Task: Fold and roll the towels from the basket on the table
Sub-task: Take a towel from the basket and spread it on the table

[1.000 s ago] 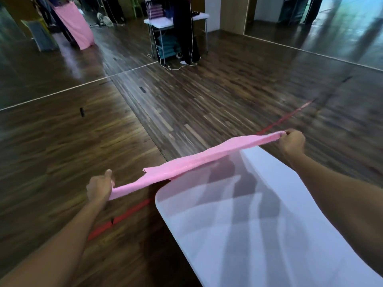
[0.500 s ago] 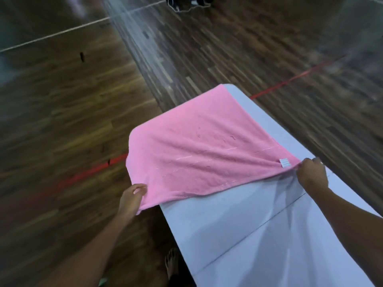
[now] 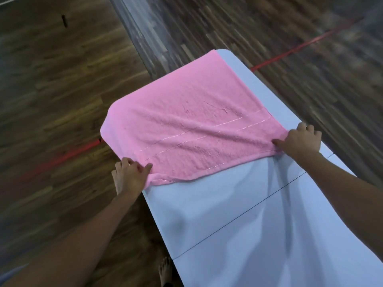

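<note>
A pink towel [image 3: 186, 121] lies spread over the far end of the white table [image 3: 238, 214], its left side hanging over the table's left edge. My left hand [image 3: 130, 175] pinches the towel's near left corner at the table's left edge. My right hand [image 3: 298, 139] holds the near right corner down on the table by its right edge, thumb on top of the cloth. No basket is in view.
Dark wooden floor [image 3: 51, 90] surrounds the table, crossed by a red line [image 3: 300, 48]. A bare foot [image 3: 165, 272] stands on the floor beside the table's left edge. A thin seam [image 3: 248, 210] runs across the tabletop.
The towel went from stretched in the air between both hands to lying flat on the table's far end. Both hands came down with its near corners.
</note>
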`<state>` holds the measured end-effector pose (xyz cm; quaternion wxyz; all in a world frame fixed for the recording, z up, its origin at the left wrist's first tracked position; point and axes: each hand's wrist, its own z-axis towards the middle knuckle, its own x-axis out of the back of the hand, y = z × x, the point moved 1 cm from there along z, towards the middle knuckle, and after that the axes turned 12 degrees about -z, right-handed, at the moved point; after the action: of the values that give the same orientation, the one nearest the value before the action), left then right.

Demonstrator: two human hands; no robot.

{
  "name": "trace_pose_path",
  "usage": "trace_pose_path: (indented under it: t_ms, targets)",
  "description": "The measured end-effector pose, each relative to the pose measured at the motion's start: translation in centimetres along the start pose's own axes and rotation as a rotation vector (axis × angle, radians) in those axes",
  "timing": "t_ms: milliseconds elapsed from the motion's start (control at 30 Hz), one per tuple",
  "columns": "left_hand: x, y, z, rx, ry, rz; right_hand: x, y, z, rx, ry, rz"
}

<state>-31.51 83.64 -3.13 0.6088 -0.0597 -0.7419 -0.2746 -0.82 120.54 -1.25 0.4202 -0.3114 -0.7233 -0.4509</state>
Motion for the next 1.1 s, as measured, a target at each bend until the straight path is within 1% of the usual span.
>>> trace_pose_path:
  t_ms: [33,100,167,200,233,300,367,400,433,500,567,633,800,933,1100]
  targets:
    - [-0.3,0.0,0.4,-0.015,-0.031,0.020,0.7,-0.8,0.3,0.003,0.030,-0.001]
    - [-0.9,0.3,0.8,-0.065,-0.041,-0.038,2.0,-2.8,1.2,0.047,0.137,0.084]
    - [-1.5,0.6,1.1,-0.193,-0.010,-0.108,3.4,-5.8,1.9,0.190,0.254,0.239]
    - [-1.9,0.8,1.2,-0.269,-0.021,-0.111,3.9,-7.7,2.2,0.276,0.284,0.312]
    - [-2.4,0.9,1.5,-0.323,-0.045,-0.097,4.2,-9.6,2.4,0.348,0.279,0.372]
    - [-3.4,1.1,2.2,-0.354,-0.067,-0.080,4.0,-13.6,2.8,0.428,0.188,0.438]
    - [-4.1,1.6,3.2,-0.375,0.016,-0.099,2.9,-16.8,3.3,0.439,0.076,0.427]
    - [-4.3,2.0,3.9,-0.365,0.072,-0.115,2.2,-17.9,3.5,0.426,0.055,0.406]
    - [-4.7,2.4,4.8,-0.340,0.109,-0.129,1.6,-18.6,3.7,0.407,0.062,0.381]
    - [-5.7,2.7,6.3,-0.289,0.109,-0.140,0.5,-19.2,3.9,0.365,0.136,0.341]
    - [-6.9,2.3,7.0,-0.229,0.053,-0.104,-0.3,-19.4,3.9,0.355,0.195,0.333]
    - [-7.6,2.0,6.9,-0.184,0.005,-0.040,-0.6,-19.5,3.9,0.362,0.216,0.327]
    - [-8.4,2.7,3.0,-0.125,-0.021,0.027,-1.7,-17.5,2.4,0.395,0.253,0.297]
    - [-9.5,3.5,-3.7,-0.101,-0.038,0.019,-4.6,-13.1,-1.6,0.423,0.246,0.295]
    - [-11.4,5.0,-16.2,-0.117,-0.030,0.007,-9.7,-5.1,-9.2,0.408,0.258,0.307]
